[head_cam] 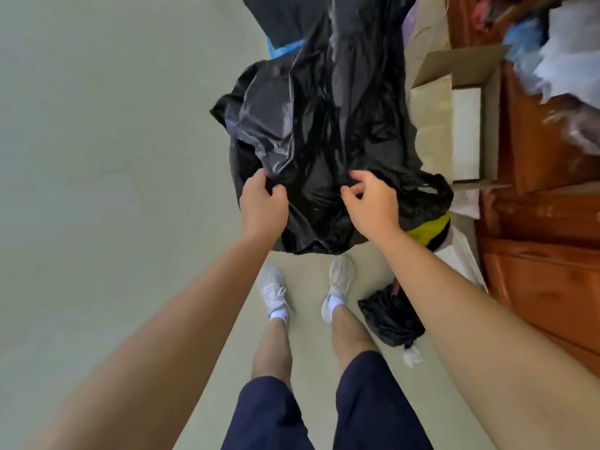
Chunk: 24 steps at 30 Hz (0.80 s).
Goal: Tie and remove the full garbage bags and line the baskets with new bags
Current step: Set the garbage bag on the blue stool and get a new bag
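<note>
the left hand (pixel 263 199) and right hand (pixel 370 203) each pinch the near edge of the black bag (pixel 318 125), spread just ahead of the shoes (pixel 274 287). dark marks on the socks (pixel 279 315) are too small to read.

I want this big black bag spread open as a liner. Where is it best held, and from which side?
By its loose near edge, from the person's own side, one hand toward each corner. The left hand and right hand pinch the large black bag there; the rest is slack, crumpled film that offers no firm hold.
</note>
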Tool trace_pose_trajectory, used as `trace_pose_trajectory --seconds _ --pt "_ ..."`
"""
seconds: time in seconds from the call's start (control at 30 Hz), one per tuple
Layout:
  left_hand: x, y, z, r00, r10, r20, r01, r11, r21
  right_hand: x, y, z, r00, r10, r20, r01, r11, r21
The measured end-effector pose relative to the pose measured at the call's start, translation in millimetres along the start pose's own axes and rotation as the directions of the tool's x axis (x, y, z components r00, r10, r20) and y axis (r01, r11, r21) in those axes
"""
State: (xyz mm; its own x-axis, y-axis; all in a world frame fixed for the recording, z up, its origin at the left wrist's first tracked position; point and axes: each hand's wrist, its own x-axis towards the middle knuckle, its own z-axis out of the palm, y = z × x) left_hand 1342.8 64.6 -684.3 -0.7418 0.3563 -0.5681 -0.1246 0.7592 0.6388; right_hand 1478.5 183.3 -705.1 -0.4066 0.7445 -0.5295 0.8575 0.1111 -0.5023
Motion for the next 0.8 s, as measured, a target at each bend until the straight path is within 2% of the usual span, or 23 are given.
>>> trace_pose_trajectory --seconds 0.07,0.17,0.27,0.33,0.43,0.47,0.53,0.57,0.63,0.7,0.8 --pt "-2 18 -27 0.998 0.055 -0.034 -0.057 0.997 -0.053 -3 -24 -12 0.995 -0.093 -0.037 0.093 0.996 0.002" --pt "2 47 -77 0.981 0.108 -0.164 -0.13 0.983 -0.129 -8 -67 -29 0.972 -0.217 -0.085 0.223 0.973 0.065" --pt "7 65 -136 0.946 0.117 -0.301 -0.176 0.969 -0.176 -8 -115 -37 0.975 -0.203 -0.091 0.22 0.946 0.24" --pt "7 67 -174 0.916 0.129 -0.379 -0.212 0.96 -0.185 -7 -139 -32 0.981 -0.158 -0.11 0.183 0.941 0.286" --pt "1 61 -227 0.881 0.093 -0.464 -0.22 0.948 -0.229 -14 -174 -18 0.982 -0.054 -0.179 0.07 0.994 0.084" --pt "-6 57 -252 0.865 0.077 -0.496 -0.224 0.943 -0.245 -24 -191 -10 0.986 -0.024 -0.163 0.029 0.999 0.033" --pt "-19 43 -297 0.838 0.036 -0.544 -0.219 0.936 -0.275 -43 -226 2 0.999 0.032 0.004 -0.032 0.998 0.048" --pt "-27 36 -319 0.828 0.016 -0.561 -0.211 0.935 -0.286 -51 -244 8 0.989 0.033 0.145 -0.052 0.99 0.13" --pt "-46 21 -362 0.812 -0.019 -0.583 -0.192 0.936 -0.297 -72 -282 18 0.924 -0.044 0.379 -0.078 0.951 0.3" --pt "-64 6 -406 0.806 -0.036 -0.591 -0.178 0.937 -0.3 -93 -326 28 0.9 -0.18 0.396 0.056 0.951 0.304" --pt "-84 -14 -473 0.85 -0.137 -0.509 -0.062 0.933 -0.355 -117 -409 35 0.886 -0.382 0.262 0.341 0.921 0.189"
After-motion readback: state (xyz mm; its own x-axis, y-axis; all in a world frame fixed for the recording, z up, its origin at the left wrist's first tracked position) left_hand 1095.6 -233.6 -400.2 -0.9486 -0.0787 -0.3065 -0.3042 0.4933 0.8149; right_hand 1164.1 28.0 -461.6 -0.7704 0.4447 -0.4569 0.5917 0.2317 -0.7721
